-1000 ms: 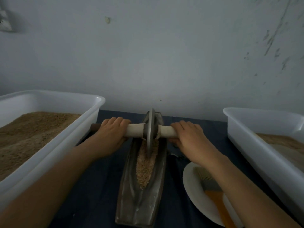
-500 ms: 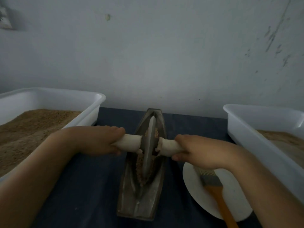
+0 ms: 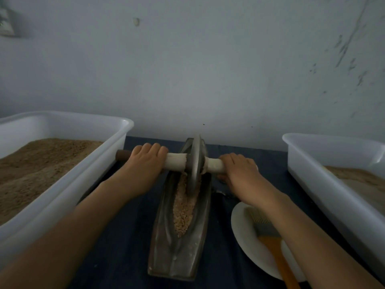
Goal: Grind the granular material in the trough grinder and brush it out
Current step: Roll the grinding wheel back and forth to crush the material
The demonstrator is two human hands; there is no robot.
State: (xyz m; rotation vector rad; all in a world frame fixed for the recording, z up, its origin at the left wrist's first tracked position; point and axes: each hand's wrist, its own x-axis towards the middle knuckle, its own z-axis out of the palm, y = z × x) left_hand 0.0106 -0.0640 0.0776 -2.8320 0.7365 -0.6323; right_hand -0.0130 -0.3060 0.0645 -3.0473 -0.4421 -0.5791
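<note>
Head camera: a person's left hand point(image 3: 145, 163) and right hand point(image 3: 239, 170) each curled over one end of the roller bar point(image 3: 177, 161), keeping the metal wheel point(image 3: 195, 163) upright between them at the far end of the trough point(image 3: 181, 247). Coarse grain point(image 3: 183, 211) lay in the groove nearer than the hands, likely awaiting the return pass. Tubs point(image 3: 62, 197) stood just outside each hand, leaving only fore-and-aft travel. Below the right wrist, a brush point(image 3: 268, 236) waited on a plate point(image 3: 245, 236).

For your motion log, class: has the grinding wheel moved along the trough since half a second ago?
Yes. The wheel has rolled away from the person, from mid-trough to the far end of the trough, near the wall.
</note>
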